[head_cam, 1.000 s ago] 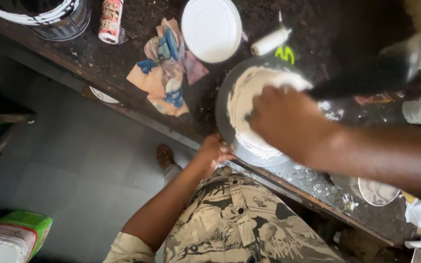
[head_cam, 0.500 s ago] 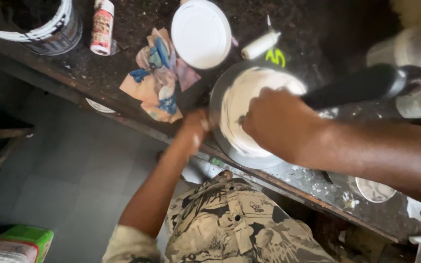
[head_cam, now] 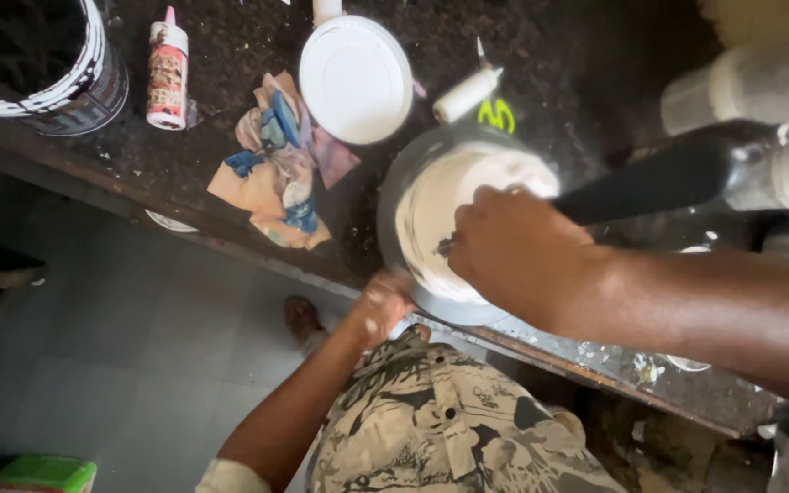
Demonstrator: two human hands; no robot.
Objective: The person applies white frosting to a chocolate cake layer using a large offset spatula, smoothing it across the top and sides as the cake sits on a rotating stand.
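Note:
A round metal pan [head_cam: 393, 203] with a black handle [head_cam: 678, 173] stands at the near edge of a dark workbench. It holds thick white paste [head_cam: 438, 208]. My right hand [head_cam: 515, 254] is over the pan, fisted around a small dark stirring tool [head_cam: 446, 245] whose tip is in the paste; most of the tool is hidden by the fist. My left hand [head_cam: 378, 307], smeared with white, grips the pan's near rim from below the bench edge.
A white round lid [head_cam: 355, 78] and a paint-stained rag [head_cam: 276, 169] lie left of the pan. Farther left are a small glue bottle [head_cam: 167, 68] and a paint bucket [head_cam: 43, 64]. White jars [head_cam: 760, 91] stand at right. A small white tube [head_cam: 466, 93] lies behind the pan.
My right hand has shifted a little inside the pan, still on the tool. My left hand has stayed at the pan's near rim. The view has drifted slightly.

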